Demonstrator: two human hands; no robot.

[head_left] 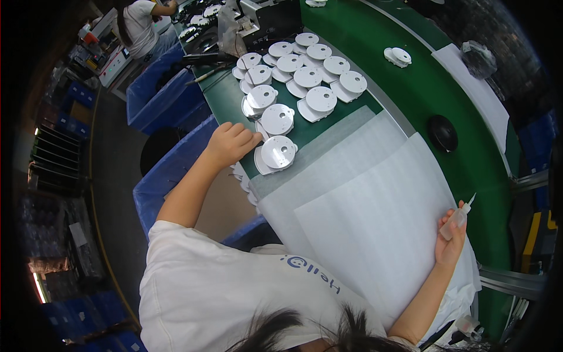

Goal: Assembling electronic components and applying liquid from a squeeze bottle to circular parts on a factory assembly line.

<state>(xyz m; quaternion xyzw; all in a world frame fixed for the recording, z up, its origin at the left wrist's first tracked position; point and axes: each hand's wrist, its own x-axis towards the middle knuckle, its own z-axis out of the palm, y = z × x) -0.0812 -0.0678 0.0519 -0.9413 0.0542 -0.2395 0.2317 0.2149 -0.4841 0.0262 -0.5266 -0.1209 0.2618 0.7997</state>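
My left hand (233,144) is at the left edge of the green table with its fingers curled in. Its fingertips meet the edges of the two nearest white plastic parts, a round-topped part (278,152) and the one behind it (277,119). What the fingers grip, if anything, is hidden. Over on the right, my right hand (450,237) is closed around a small translucent squeeze bottle (453,225), whose thin nozzle points up and away. White foam sheets (363,217) lie between my hands, overlapping one another.
Several more white parts (308,77) stand in rows behind. A green conveyor belt (410,88) runs along the right, carrying a white part (397,57) and a black round object (442,133). Blue-lined bins (176,170) stand left. Another person (141,26) works far left.
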